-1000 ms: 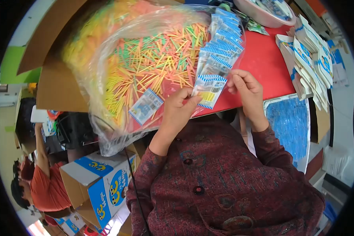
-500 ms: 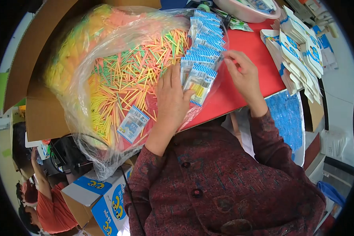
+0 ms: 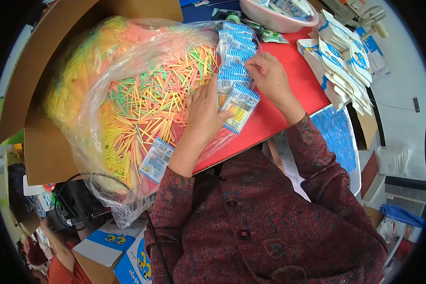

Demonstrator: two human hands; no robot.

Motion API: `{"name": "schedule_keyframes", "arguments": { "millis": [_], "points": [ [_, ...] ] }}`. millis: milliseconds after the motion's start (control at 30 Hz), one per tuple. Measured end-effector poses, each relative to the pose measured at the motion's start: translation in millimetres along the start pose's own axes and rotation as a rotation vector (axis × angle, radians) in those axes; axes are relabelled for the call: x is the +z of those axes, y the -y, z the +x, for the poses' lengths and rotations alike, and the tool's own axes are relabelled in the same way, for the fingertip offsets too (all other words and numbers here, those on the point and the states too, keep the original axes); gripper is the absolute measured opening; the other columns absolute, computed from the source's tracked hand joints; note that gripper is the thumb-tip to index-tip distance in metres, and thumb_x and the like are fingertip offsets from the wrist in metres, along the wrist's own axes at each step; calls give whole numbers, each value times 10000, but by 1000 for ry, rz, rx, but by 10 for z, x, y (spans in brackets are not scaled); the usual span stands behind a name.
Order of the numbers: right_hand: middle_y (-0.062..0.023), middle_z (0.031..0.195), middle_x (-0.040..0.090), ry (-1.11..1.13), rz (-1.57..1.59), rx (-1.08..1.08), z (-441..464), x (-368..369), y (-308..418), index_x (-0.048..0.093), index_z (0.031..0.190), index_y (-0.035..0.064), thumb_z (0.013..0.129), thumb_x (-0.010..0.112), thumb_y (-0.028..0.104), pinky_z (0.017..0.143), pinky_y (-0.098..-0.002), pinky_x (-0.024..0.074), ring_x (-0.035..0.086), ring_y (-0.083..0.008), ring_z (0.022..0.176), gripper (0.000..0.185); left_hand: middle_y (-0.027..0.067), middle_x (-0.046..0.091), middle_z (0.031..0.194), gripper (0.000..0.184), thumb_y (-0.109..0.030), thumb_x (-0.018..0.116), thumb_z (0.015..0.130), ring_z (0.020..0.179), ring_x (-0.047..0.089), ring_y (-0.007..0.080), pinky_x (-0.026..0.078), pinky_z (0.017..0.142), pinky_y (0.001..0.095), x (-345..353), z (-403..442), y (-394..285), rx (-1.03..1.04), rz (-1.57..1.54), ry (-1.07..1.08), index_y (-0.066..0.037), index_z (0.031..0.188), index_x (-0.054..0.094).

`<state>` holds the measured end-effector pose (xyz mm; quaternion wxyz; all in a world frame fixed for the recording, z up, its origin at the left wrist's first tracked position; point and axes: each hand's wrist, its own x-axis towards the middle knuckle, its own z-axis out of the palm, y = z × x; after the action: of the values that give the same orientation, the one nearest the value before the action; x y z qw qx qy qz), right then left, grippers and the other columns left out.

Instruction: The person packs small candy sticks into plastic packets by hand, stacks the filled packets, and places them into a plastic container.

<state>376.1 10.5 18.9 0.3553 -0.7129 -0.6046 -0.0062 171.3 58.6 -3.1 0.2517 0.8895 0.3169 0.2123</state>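
An overlapping row of small clear-and-blue printed packets (image 3: 234, 64) runs up the table, with colored sticks showing in the nearest ones. My left hand (image 3: 204, 113) lies along the row's left side, fingers stretched out and thumb on the edge of the nearest packet (image 3: 241, 108), which sits askew. At the row's right edge, my right hand (image 3: 273, 81) has its thumb and forefinger drawn together on a packet; the exact grip is partly hidden. Left of my left wrist, a single packet (image 3: 157, 160) lies by loose yellow, pink and green sticks (image 3: 151, 104).
A large clear plastic bag (image 3: 92, 94) spreads the sticks out of a cardboard box (image 3: 49, 151). On the red tabletop (image 3: 298, 71) stand a pink basin (image 3: 284, 21) of packets and stacked flat printed cartons (image 3: 336, 57). Another person's arm (image 3: 57, 241) shows lower left.
My right hand has moved left onto the row and its fingers have drawn in on the packets. The left hand stays beside the row. The whole view has shifted slightly.
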Motion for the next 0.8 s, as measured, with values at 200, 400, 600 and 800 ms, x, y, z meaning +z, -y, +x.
{"name": "schedule_keyframes", "arguments": {
  "millis": [200, 400, 600, 800],
  "points": [
    [-96, 928, 613, -69, -144, -220, -157, -75, 145, 617, 955, 21, 867, 598, 79, 655, -276, 479, 606, -174, 783, 106, 221, 462, 1290, 971, -111, 776, 645, 1233, 412, 359, 263, 1032, 448, 19, -62, -11, 53, -143, -56, -13, 1426, 207],
    [-48, 1009, 620, 206, 727, 340, -160, 28, 147, 597, 1055, 45, 935, 531, 148, 789, -254, 471, 598, -129, 919, 171, 234, 431, 1312, 965, -13, 751, 652, 1244, 403, 371, 321, 1030, 430, -12, -67, 0, 65, -384, -53, -28, 1434, 187],
    [-51, 1070, 603, 252, 1151, 435, -165, 99, 289, 537, 1186, 34, 945, 521, 240, 869, -254, 458, 572, -121, 1000, 318, 201, 448, 1294, 898, 31, 708, 688, 1175, 495, 290, 458, 918, 355, 6, -52, -26, -148, -692, 14, -23, 1426, 200],
    [-100, 1187, 568, 189, 1307, 358, -310, 64, 359, 462, 1310, 28, 926, 527, 332, 968, -296, 415, 539, -178, 1108, 494, 152, 474, 1264, 828, 30, 688, 714, 1123, 533, 209, 500, 852, 304, 26, -18, -16, -198, -899, 125, -30, 1409, 243]
  ]
}}
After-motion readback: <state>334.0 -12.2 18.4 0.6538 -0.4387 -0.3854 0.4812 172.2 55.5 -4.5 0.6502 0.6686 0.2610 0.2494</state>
